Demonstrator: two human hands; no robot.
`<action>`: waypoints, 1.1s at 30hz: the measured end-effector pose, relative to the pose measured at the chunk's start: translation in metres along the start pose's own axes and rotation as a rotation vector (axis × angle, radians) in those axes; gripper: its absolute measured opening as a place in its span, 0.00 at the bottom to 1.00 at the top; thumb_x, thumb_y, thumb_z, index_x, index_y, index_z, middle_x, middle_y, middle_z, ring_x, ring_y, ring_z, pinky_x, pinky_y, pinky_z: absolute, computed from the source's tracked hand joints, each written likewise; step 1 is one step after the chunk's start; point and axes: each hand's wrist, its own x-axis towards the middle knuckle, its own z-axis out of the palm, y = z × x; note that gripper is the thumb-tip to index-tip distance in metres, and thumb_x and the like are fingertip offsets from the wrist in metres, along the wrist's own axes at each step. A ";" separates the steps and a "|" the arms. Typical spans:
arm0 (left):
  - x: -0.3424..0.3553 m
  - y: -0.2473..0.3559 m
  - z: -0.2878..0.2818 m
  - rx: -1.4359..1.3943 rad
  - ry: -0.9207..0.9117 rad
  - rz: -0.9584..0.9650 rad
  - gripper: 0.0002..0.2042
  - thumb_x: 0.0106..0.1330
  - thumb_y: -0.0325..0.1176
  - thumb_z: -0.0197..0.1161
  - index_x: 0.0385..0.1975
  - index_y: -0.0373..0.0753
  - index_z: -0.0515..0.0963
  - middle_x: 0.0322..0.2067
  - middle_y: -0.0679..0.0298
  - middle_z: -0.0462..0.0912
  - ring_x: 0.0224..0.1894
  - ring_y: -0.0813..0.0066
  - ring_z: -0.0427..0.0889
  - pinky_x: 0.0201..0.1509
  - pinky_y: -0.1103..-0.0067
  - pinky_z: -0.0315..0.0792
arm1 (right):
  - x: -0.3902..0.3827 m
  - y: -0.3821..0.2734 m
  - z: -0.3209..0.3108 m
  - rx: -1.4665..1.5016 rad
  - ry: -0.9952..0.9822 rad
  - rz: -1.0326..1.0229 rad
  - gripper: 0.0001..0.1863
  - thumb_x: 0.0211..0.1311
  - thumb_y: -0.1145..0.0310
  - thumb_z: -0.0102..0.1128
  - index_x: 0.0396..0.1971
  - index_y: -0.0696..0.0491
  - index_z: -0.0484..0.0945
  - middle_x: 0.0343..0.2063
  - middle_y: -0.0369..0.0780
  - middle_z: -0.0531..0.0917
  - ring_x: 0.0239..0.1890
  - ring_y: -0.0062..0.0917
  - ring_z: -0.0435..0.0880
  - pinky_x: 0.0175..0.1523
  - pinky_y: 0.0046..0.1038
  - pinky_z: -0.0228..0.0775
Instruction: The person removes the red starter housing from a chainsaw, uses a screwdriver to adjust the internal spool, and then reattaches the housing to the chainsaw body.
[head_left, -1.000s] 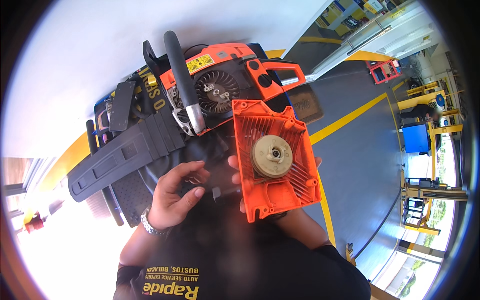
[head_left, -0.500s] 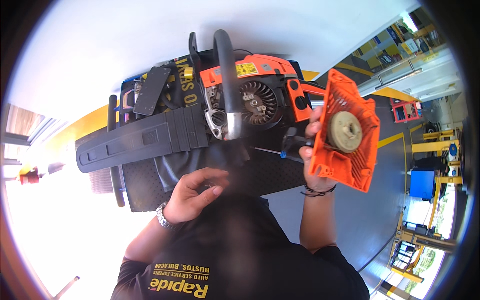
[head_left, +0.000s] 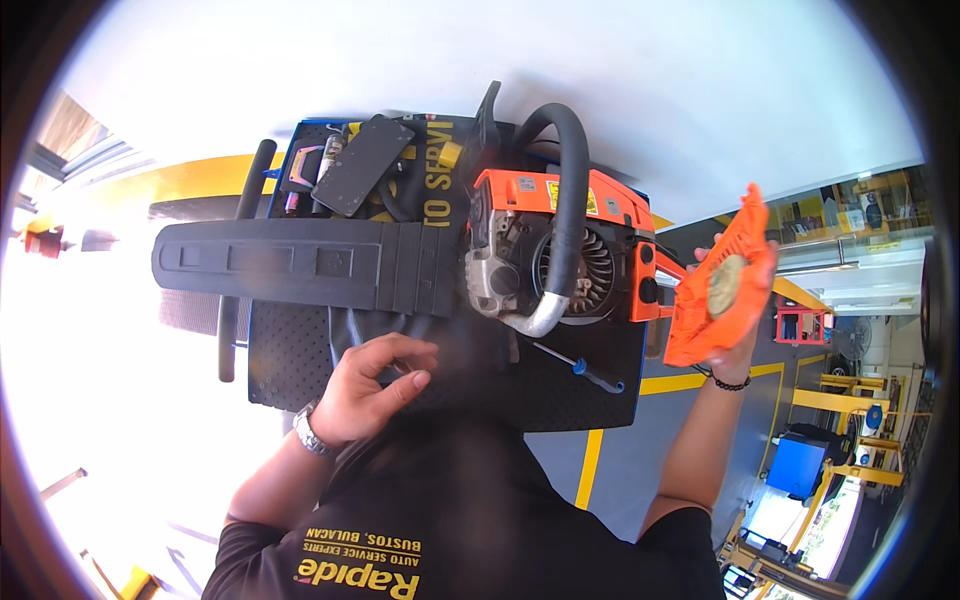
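My right hand (head_left: 738, 358) grips an orange starter cover (head_left: 693, 318), tilted and raised off the right side of the mat-topped cart. A beige pulley (head_left: 726, 286) shows on the cover's inner side. An orange chainsaw (head_left: 628, 205) rests on the cart with its finned flywheel (head_left: 597, 265) exposed behind the black front handle (head_left: 568, 190). Its bar is inside a black scabbard (head_left: 300, 262) pointing left. Near the cart's front edge, my left hand (head_left: 372, 388) has curled fingers close to the thumb; whatever is between them is hidden. A blue-handled screwdriver (head_left: 597, 377) lies in front of the saw.
A dark flat panel (head_left: 363, 165) covers part of the loose items at the cart's back left, near a spray can (head_left: 330, 158). The cart's push bar (head_left: 228, 335) stands at the left. A white surface (head_left: 400, 60) rises behind, and a blue box (head_left: 797, 465) is farther right.
My right hand has carried the starter cover right, away from the saw, and turned it more edge-on. The screwdriver, beside that hand earlier, now lies apart from it. My view has shifted.
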 end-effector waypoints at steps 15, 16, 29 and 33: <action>0.016 -0.004 -0.017 0.169 0.080 -0.038 0.16 0.66 0.30 0.64 0.52 0.33 0.78 0.40 0.59 0.86 0.45 0.72 0.83 0.51 0.75 0.75 | 0.090 -0.018 0.071 -1.004 -0.949 -0.225 0.60 0.29 0.51 0.84 0.71 0.40 0.62 0.64 0.49 0.63 0.64 0.47 0.68 0.65 0.45 0.67; 0.016 -0.005 -0.018 0.170 0.085 -0.039 0.16 0.66 0.30 0.65 0.52 0.33 0.78 0.40 0.59 0.86 0.45 0.72 0.83 0.50 0.75 0.76 | 0.092 -0.017 0.074 -0.995 -0.959 -0.207 0.60 0.29 0.51 0.84 0.70 0.41 0.63 0.63 0.49 0.63 0.64 0.47 0.68 0.65 0.45 0.67; 0.013 -0.015 -0.024 0.181 0.092 -0.049 0.16 0.65 0.30 0.64 0.52 0.33 0.78 0.40 0.58 0.85 0.43 0.69 0.84 0.50 0.74 0.76 | 0.089 -0.022 0.084 -1.075 -1.005 -0.062 0.60 0.27 0.51 0.83 0.69 0.44 0.63 0.63 0.52 0.64 0.66 0.53 0.66 0.67 0.50 0.66; 0.020 -0.020 -0.020 0.146 0.058 -0.068 0.16 0.64 0.29 0.65 0.51 0.33 0.78 0.40 0.57 0.85 0.43 0.68 0.85 0.50 0.73 0.76 | 0.086 -0.026 0.093 -1.083 -0.960 -0.013 0.60 0.28 0.53 0.83 0.70 0.43 0.64 0.63 0.51 0.64 0.66 0.53 0.66 0.69 0.50 0.64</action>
